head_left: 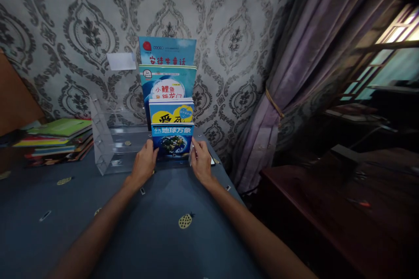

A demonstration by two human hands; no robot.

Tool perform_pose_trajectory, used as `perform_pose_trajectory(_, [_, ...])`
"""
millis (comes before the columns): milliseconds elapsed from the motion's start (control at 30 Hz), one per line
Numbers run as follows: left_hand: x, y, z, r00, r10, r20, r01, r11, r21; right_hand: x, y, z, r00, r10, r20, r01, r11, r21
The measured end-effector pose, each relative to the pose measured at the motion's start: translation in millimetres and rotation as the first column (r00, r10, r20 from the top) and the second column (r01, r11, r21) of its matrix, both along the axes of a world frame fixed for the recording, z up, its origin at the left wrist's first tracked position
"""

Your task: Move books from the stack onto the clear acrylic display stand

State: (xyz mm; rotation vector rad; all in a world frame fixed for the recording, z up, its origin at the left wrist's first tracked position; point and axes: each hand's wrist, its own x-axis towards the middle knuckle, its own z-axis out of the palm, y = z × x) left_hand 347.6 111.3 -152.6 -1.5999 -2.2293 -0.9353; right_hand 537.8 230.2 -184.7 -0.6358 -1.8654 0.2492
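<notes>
A blue book with a globe on its cover (173, 144) stands upright at the front of a clear tiered rack (104, 150). My left hand (144, 160) grips its left edge, fingers bent behind it. At its right edge my right hand (201, 160) is closed with the thumb towards the cover. Behind it, on rising tiers, stand a blue and yellow book (172, 112), a teal book with a white oval (168, 83) and, highest, a light blue book with red characters (167, 51). The rack's left part holds no books.
A stack of books and booklets (62, 137) lies left of the rack on the blue pineapple-print cloth (157, 231). Patterned wallpaper rises behind. A tied purple curtain (262, 126) and a dark red table (310, 209) are at the right.
</notes>
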Motion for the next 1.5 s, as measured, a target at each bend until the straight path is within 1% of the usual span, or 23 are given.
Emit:
perform_pose_trajectory(133, [1.3, -0.4, -0.4, 1.000, 0.012, -0.004, -0.012, 1.000, -0.015, 2.4, 0.1, -4.8, 0.991, -0.070, 0.113, 0.066, 0.997, 0.038])
perform_pose_trajectory(300, [2.4, -1.2, 0.9, 1.000, 0.014, -0.009, -0.014, 1.000, -0.025, 2.1, -2.6, -7.9, 0.950, -0.165, 0.264, 0.156, 0.986, 0.054])
perform_pose_trajectory(400, [3.2, -1.8, 2.1, 1.000, 0.017, -0.009, -0.017, 0.999, -0.038, -0.1, -3.1, -9.5, 0.923, -0.210, 0.322, 0.194, 0.978, 0.081])
perform_pose_trajectory(600, [6.5, -4.1, 5.0, 0.999, 0.046, -0.004, -0.046, 0.996, -0.080, -3.4, -1.5, -11.7, 0.878, -0.265, 0.398, 0.232, 0.964, 0.131])
perform_pose_trajectory(667, [8.7, -5.8, 7.6, 0.998, 0.060, -0.009, -0.060, 0.992, -0.113, -3.0, -2.7, -9.3, 0.851, -0.289, 0.439, 0.246, 0.957, 0.154])
perform_pose_trajectory(733, [11.5, -7.8, 11.5, 0.995, 0.095, -0.035, -0.100, 0.979, -0.177, -2.2, -5.2, -4.9, 0.808, -0.309, 0.502, 0.263, 0.951, 0.162])
perform_pose_trajectory(833, [15.7, -10.3, 18.3, 0.984, 0.156, -0.090, -0.175, 0.943, -0.283, -1.1, -10.2, 2.2, 0.739, -0.326, 0.590, 0.303, 0.942, 0.143])
perform_pose_trajectory(900, [17.3, -11.7, 22.4, 0.980, 0.169, -0.104, -0.194, 0.927, -0.321, -0.7, -12.8, 4.9, 0.717, -0.321, 0.619, 0.315, 0.941, 0.124])
perform_pose_trajectory(1033, [17.8, -14.7, 27.8, 0.982, 0.165, -0.095, -0.188, 0.917, -0.352, -0.4, -15.4, 3.0, 0.726, -0.294, 0.622, 0.305, 0.948, 0.092])
perform_pose_trajectory(1200, [19.0, -18.2, 31.1, 0.984, 0.167, -0.068, -0.180, 0.919, -0.351, -1.7, -17.0, -4.4, 0.774, -0.276, 0.570, 0.280, 0.956, 0.083])
perform_pose_trajectory(1333, [19.7, -19.1, 31.6, 0.982, 0.176, -0.072, -0.190, 0.922, -0.337, -1.6, -18.2, -8.3, 0.813, -0.267, 0.518, 0.254, 0.962, 0.098])
perform_pose_trajectory(1500, [17.9, -19.6, 29.2, 0.978, 0.189, -0.087, -0.207, 0.925, -0.319, 0.7, -20.0, -10.1, 0.833, -0.255, 0.490, 0.245, 0.966, 0.085])
